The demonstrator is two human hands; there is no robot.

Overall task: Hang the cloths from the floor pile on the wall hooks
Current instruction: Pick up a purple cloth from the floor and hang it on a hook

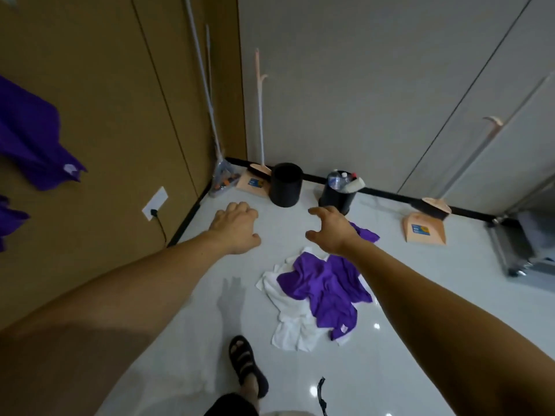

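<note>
1. Our left hand [237,228] and right hand [330,232] are both empty. The fingers are loosely spread and held out above the floor [180,340].
2. The pile [318,295] lies on the floor, just under the right forearm. A purple cloth [324,283] is on top of white cloths [288,334].
3. We judge the cloths to be light, soft and floppy, so pinching a corner of the top one seems best.
4. A hanging cloth [27,136] on the brown wall is cut off by the frame. The hooks are not visible, and we cannot count the cloths in the pile.
</note>
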